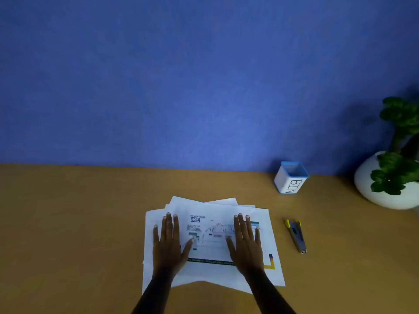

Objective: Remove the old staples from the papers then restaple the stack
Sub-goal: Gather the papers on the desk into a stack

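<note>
A loose, fanned stack of printed papers [213,214] lies on the brown desk in front of me; the top sheet shows charts and a box reading 2024. My left hand [169,240] rests flat, palm down, on the left part of the stack with fingers spread. My right hand [246,240] lies flat on the right part in the same way. Neither hand grips anything. A grey stapler with yellow trim [296,235] lies on the desk to the right of the papers, apart from them. I cannot make out any staples in the papers.
A small white tub with a blue rim, marked BIN [291,177], stands at the back right by the blue wall. A white round pot with a green plant [394,177] sits at the far right edge. The brown desk [79,223] stretches left of the papers.
</note>
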{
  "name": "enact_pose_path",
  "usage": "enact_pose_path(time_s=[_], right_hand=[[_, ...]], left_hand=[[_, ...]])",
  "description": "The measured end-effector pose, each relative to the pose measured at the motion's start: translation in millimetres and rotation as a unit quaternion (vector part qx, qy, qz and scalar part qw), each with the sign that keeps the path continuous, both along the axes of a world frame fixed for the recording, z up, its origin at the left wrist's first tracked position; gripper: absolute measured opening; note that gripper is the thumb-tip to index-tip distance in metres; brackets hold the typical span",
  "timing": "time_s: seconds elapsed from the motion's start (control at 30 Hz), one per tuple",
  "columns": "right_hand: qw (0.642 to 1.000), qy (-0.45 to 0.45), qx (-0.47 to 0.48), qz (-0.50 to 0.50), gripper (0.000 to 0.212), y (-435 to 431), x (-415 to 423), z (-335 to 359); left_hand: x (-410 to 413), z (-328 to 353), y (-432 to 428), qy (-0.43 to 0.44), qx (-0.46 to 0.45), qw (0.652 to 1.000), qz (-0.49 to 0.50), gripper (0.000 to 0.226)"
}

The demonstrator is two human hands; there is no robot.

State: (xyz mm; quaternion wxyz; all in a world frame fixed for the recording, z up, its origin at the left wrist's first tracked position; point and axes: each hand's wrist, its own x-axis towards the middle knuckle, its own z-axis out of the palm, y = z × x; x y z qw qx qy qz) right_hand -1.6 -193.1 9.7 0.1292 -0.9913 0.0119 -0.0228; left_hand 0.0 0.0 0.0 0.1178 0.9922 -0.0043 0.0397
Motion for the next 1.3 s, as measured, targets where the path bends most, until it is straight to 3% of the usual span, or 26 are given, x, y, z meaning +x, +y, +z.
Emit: enact_pose_path(time_s=[0.2, 0.3, 0.4, 0.67, 0.77, 0.87, 0.97, 1.1, 1.3], right_hand=[[0.999, 0.045, 0.017, -0.016, 0.093, -4, -7, -19], [0.999, 0.032, -0.011, 0.012, 0.108, -9, -5, -33], [0.998, 0.060, 0.022, 0.007, 0.118, -10, -5, -42], [0.998, 0.059, 0.027, -0.002, 0.118, -6, -5, -40], [0.997, 0.074, 0.030, -0.002, 0.118, -5, -6, -33], [0.997, 0.082, -0.009, -0.003, 0.100, -2, -7, -17], [0.995, 0.098, -0.007, -0.010, 0.089, -1, -13, -12], [0.995, 0.094, -0.029, 0.006, 0.115, -1, -7, -17], [0.996, 0.085, -0.029, -0.018, 0.087, 1, -14, -12]], left_hand=[[-7, -6, -1, 0.063, -0.018, 0.998, 0.009, 0.091], [-8, -9, 1, 0.062, -0.012, 0.998, 0.011, 0.090], [-5, -9, 1, 0.060, -0.013, 0.998, 0.010, 0.090], [1, 2, 1, 0.105, -0.046, 0.991, 0.062, 0.099], [4, 10, 2, 0.098, -0.039, 0.989, 0.108, 0.061], [13, 17, 5, 0.113, -0.057, 0.976, 0.178, 0.045], [22, 22, 10, 0.126, -0.139, 0.953, 0.237, 0.037], [29, 24, 15, 0.144, -0.191, 0.931, 0.277, 0.032], [36, 31, 15, 0.203, -0.226, 0.903, 0.304, 0.029]])
